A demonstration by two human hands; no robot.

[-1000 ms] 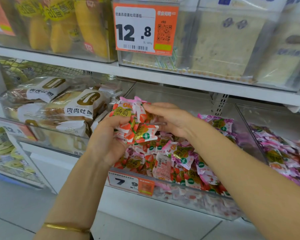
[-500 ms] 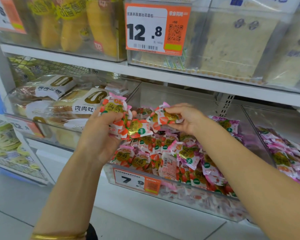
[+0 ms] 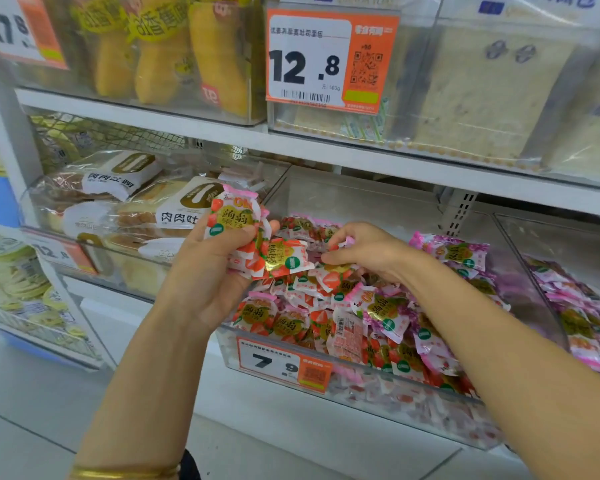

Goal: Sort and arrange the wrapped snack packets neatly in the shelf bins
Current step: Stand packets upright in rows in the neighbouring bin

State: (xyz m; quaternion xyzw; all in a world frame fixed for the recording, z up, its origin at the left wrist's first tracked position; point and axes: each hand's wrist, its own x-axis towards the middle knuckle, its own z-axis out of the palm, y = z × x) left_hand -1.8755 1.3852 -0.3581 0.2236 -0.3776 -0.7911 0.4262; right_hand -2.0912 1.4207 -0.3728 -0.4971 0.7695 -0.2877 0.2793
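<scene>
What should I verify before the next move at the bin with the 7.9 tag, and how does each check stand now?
1. Grip: the left hand holds its red packets firmly. Ok, fingers and thumb wrap round the bunch.
2. Pick: the right hand has a packet pinched. Cannot tell, its curled fingers hide the contact.
3. Sorting: the middle bin holds one colour only. Not ok, pink packets lie in it beside the red pile.
4. Room: there is space to set packets down. Ok, the back of the middle bin is bare.
</scene>
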